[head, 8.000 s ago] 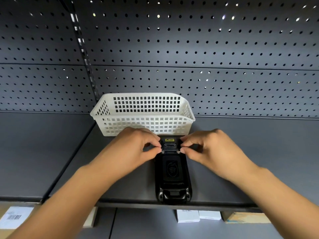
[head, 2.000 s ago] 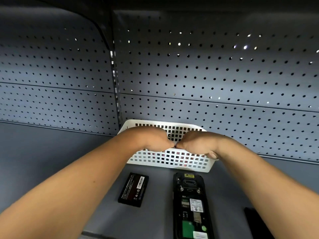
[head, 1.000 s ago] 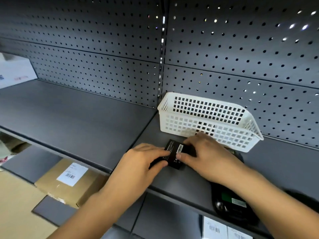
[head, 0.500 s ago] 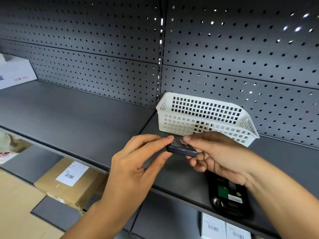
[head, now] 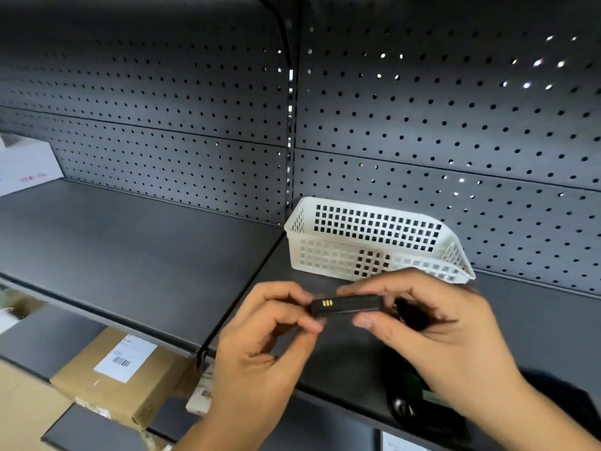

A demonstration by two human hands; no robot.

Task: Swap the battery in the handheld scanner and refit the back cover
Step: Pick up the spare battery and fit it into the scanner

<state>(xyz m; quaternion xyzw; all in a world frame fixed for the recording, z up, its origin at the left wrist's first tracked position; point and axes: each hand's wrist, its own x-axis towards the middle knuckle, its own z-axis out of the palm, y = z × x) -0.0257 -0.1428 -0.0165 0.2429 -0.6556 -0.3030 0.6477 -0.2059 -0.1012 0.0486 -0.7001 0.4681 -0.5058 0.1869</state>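
Observation:
A flat black battery with small gold contacts on its near edge hangs above the shelf, held edge-on between both hands. My left hand pinches its left end with thumb and forefinger. My right hand grips its right end. The handheld scanner lies face down on the grey shelf beneath my right hand, mostly hidden, its open back showing a green patch. A dark shape at the far right edge may be the back cover; I cannot tell.
A white perforated basket stands on the shelf just behind my hands, against the pegboard wall. A white box sits far left. Cardboard boxes with barcode labels lie on the level below.
The battery has been lifted off the shelf and turned edge-on, its gold contacts now facing me. Both hands rose slightly and keep hold of it.

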